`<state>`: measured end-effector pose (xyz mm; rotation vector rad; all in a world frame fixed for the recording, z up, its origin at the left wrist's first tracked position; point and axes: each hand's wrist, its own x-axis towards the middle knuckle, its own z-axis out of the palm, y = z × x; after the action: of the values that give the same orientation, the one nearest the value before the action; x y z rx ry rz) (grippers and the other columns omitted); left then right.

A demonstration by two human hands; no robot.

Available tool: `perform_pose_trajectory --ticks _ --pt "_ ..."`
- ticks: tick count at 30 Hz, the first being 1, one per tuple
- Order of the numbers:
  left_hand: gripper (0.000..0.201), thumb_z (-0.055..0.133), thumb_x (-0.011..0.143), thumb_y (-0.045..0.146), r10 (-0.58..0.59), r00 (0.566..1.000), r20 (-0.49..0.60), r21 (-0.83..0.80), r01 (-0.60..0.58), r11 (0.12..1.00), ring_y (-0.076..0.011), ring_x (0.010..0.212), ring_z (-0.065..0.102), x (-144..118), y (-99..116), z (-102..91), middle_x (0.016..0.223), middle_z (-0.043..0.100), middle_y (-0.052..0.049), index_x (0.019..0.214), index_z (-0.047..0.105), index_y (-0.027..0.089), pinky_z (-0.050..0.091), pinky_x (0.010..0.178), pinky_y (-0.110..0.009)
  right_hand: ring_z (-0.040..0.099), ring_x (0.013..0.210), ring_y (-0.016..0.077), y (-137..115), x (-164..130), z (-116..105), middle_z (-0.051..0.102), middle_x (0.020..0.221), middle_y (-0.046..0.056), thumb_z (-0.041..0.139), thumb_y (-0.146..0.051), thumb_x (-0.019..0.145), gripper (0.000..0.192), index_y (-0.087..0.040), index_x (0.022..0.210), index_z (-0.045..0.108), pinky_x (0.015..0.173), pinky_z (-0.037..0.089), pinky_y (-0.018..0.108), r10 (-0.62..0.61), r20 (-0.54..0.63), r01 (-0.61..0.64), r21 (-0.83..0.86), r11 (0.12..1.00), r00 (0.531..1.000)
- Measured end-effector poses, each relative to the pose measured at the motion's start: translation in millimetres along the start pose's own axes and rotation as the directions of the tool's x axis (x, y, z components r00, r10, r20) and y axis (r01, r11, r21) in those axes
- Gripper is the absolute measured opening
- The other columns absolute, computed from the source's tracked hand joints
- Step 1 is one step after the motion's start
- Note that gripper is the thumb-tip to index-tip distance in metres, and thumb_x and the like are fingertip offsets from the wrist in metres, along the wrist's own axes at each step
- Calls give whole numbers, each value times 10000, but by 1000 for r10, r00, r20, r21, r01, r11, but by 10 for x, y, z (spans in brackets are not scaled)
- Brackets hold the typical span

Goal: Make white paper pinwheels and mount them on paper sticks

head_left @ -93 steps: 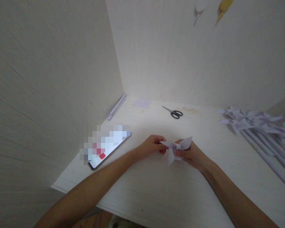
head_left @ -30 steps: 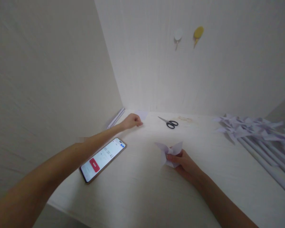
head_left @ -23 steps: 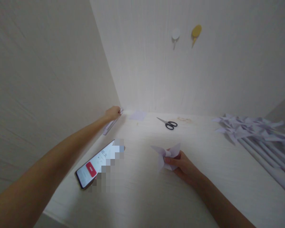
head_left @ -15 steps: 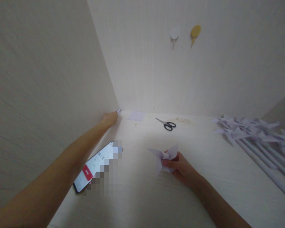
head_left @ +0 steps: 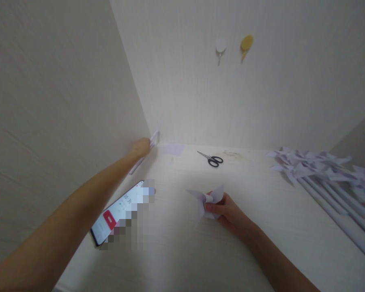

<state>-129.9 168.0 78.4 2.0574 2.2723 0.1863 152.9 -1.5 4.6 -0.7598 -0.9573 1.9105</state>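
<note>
My right hand pinches a pale purple folded paper pinwheel head just above the white table. My left arm stretches to the far left corner, where my left hand grips a thin rolled paper stick lying along the side wall; its far end is tilted up off the table.
A phone with a lit screen lies under my left forearm. Black-handled scissors and a small purple paper square sit near the back wall. Several finished pinwheels on sticks are piled at the right. Two hooks hang on the wall.
My left hand let go of the pinwheel head, reached to the far corner and closed on the paper stick, whose far end now lifts. The right hand stays put with the pinwheel head.
</note>
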Motion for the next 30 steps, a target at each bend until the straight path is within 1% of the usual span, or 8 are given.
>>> perform_pose_trajectory --ticks 7,8,10,12,14,21,24,30 --pt "163 483 693 70 120 968 219 -553 22 833 -131 695 602 -350 470 -161 736 610 -62 848 514 107 466 668 -250 558 579 130 -27 -10 -32 632 612 -1 729 -168 465 201 -158 642 634 588 423 244 -11 -88 20 96 995 996" --pt "170 476 690 56 174 951 256 -642 33 766 -114 686 599 -465 544 -141 722 601 -48 849 505 109 464 677 -239 557 582 132 -40 -19 -37 632 612 -2 736 -176 453 222 -164 648 632 604 427 253 -19 -110 34 137 990 994" --pt "217 458 654 -5 333 841 426 -887 317 335 -106 694 596 -733 687 -59 700 578 -36 842 488 99 452 717 -250 549 586 131 -65 -43 -58 623 600 -15 750 -193 423 256 -183 644 622 632 434 268 -33 -167 72 231 970 985" --pt "255 478 621 -12 510 711 484 -847 528 68 -106 678 593 -1032 822 76 685 563 -20 851 490 98 447 711 -247 538 601 123 -78 -65 -93 605 588 -35 754 -210 412 266 -205 631 603 652 435 270 -46 -218 115 312 943 975" --pt "265 511 601 6 616 646 452 -783 617 -72 -107 647 589 -1324 943 247 672 554 -8 847 496 104 445 677 -241 525 625 115 -75 -74 -134 588 599 -48 743 -229 434 256 -221 638 589 662 431 265 -67 -240 151 349 925 968" --pt "140 512 694 240 726 559 401 -642 737 -212 -113 577 569 -1843 1178 738 649 542 -10 771 533 124 393 519 -200 508 666 130 -61 -54 -182 574 632 -49 674 -234 517 147 -235 612 562 678 414 289 -105 -281 176 239 955 954" --pt "226 464 722 322 699 598 394 -667 709 -231 -116 602 566 -1838 1183 788 651 549 -23 651 537 119 380 526 -199 512 673 128 -72 -53 -166 593 642 -49 684 -209 491 157 -229 590 564 674 415 279 -56 -315 149 279 949 947" --pt "382 484 701 432 598 776 199 -893 395 -215 -114 587 524 -1779 1143 766 628 553 -52 554 567 89 375 570 -233 521 636 142 -89 -54 -96 611 615 -44 703 -175 450 200 -233 602 587 671 416 306 -12 -357 123 287 950 934"
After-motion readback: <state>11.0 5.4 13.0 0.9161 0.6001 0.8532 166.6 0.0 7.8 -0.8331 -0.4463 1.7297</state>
